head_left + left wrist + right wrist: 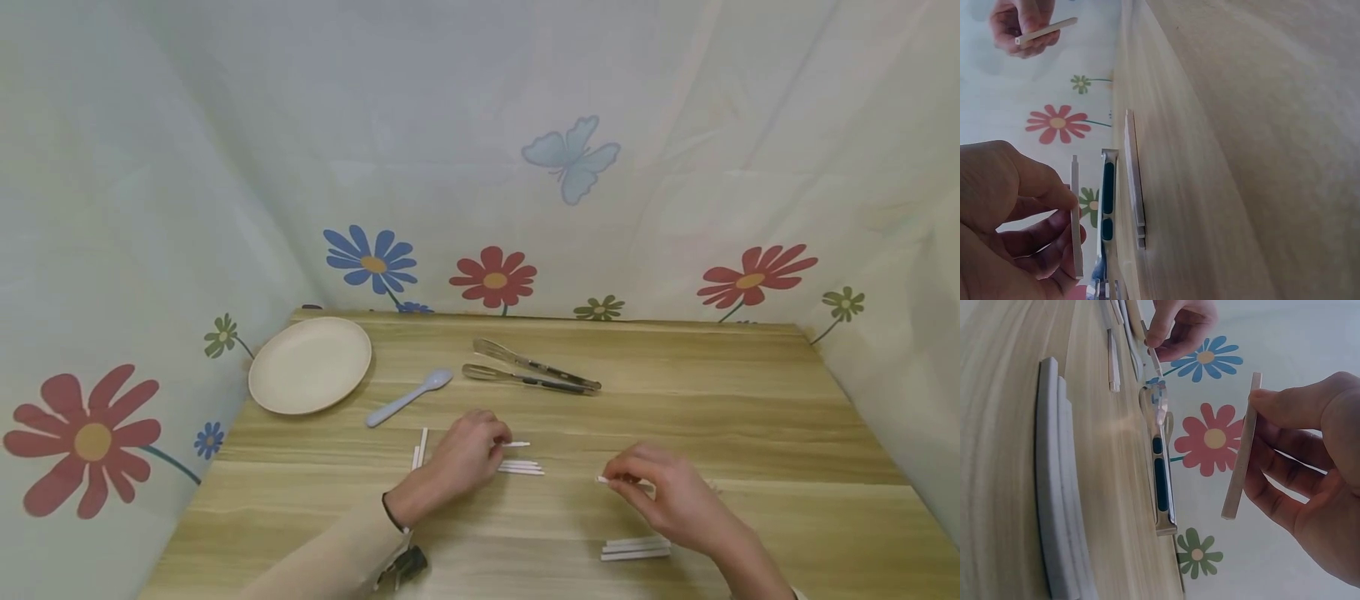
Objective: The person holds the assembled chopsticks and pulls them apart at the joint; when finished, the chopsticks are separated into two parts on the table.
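Observation:
My left hand [467, 450] pinches a thin white square-edged stick [1075, 219] between thumb and fingers, held above the table. Just under that hand lies a small group of similar sticks [525, 468], partly hidden by it in the head view. A second stick [1243, 450] is pinched between the thumb and fingertips of my right hand [667, 487], also raised off the wood. Nearer to me, below the right hand, several more sticks [636, 550] lie side by side. Two sticks [424, 446] show beyond the left wrist, their lower ends covered by the arm.
Metal tongs [532, 367] with dark grips lie spread on the wooden table [750, 400] toward the back. A pale blue spoon [408, 398] rests left of them, and a round cream plate [311, 366] stands at the back left corner. A flower-printed curtain [420, 125] surrounds the table.

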### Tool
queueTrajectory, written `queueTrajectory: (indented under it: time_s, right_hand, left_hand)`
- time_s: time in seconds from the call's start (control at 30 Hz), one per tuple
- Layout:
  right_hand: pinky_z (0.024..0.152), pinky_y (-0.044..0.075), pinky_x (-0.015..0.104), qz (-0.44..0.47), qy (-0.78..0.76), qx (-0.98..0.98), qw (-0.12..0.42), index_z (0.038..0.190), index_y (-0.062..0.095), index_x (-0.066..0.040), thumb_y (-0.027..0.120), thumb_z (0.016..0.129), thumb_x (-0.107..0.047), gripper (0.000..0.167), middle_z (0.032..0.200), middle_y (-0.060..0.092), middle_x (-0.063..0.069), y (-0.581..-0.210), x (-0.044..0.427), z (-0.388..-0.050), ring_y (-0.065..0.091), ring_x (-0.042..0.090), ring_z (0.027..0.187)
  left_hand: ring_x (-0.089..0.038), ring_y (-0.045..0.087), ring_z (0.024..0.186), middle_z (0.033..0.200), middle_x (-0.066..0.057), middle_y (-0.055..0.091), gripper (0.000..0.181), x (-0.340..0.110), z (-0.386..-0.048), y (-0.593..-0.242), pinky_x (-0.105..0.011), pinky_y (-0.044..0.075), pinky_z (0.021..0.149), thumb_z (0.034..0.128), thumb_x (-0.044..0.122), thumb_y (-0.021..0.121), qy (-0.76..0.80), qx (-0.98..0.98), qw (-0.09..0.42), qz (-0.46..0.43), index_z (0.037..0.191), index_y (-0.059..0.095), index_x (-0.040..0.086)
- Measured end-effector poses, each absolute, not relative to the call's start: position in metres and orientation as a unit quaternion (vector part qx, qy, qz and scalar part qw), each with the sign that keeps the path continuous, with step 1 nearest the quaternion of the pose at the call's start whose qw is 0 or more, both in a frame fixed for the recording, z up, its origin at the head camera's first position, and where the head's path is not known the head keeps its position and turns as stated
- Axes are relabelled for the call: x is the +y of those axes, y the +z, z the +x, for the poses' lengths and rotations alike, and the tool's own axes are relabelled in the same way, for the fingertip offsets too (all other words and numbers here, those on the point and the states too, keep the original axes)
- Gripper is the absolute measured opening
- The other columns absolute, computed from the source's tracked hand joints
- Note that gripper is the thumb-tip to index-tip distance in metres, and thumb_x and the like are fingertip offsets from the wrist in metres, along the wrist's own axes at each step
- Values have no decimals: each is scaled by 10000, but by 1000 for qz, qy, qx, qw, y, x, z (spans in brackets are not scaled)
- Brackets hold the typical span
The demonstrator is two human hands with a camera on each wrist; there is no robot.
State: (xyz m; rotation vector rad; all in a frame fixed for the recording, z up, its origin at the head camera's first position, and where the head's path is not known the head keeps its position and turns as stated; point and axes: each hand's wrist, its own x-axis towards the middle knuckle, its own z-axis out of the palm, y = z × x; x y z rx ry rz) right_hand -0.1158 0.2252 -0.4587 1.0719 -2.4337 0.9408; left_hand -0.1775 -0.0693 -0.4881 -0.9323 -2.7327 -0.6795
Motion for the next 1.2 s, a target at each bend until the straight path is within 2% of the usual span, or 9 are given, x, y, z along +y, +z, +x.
queueTrajectory:
  time_s: [0.23, 0.37, 0.47, 0.77, 1.07, 1.2]
  right_hand:
    - [672, 456, 80, 389, 334, -842, 166, 941, 701, -192, 778, 730, 39, 322, 882, 660, -110, -463, 226, -114, 572, -9, 773]
    - [680, 469, 95, 391, 334, -843, 159, 934, 705, -184, 767, 765, 5, 261, 881, 670, -103, -466, 227, -113, 579, -10, 779]
    - [683, 476, 100, 385, 337, -846, 149, 936, 703, -210, 761, 783, -15, 255, 885, 674, -106, -467, 228, -113, 582, -21, 786]
    - [679, 457, 78, 386, 327, -850, 147, 923, 682, -251, 784, 734, 17, 344, 888, 660, -123, -471, 232, -109, 585, -14, 780]
    - [689, 460, 94, 401, 319, -848, 135, 905, 694, -212, 733, 847, -115, 120, 859, 682, -98, -474, 235, -108, 596, -6, 783]
    - [710, 453, 97, 406, 307, -850, 139, 898, 700, -202, 764, 794, -63, 185, 863, 677, -130, -475, 235, -107, 601, 5, 792]
  left_hand:
    - [-121, 579, 803, 844, 12, 644, 139, -68, -179, -489, -264, 505, 741, 789, 46, 709, -223, -921, 73, -311, 907, 740, 113]
    - [-115, 573, 800, 837, 19, 640, 132, -68, -181, -491, -267, 500, 745, 794, 52, 706, -221, -922, 66, -312, 905, 740, 114]
    - [-112, 569, 796, 827, 23, 640, 127, -67, -182, -493, -271, 496, 749, 800, 57, 703, -217, -922, 64, -315, 906, 739, 118]
    - [-129, 578, 778, 802, 10, 651, 124, -66, -183, -497, -286, 495, 739, 787, 39, 704, -216, -917, 71, -327, 882, 736, 113]
    - [-126, 571, 756, 795, 12, 666, 113, -65, -183, -502, -280, 489, 733, 776, 34, 708, -212, -916, 77, -333, 850, 736, 114]
    - [-133, 576, 761, 793, 8, 667, 105, -64, -183, -501, -282, 492, 735, 780, 39, 708, -212, -915, 74, -335, 848, 735, 114]
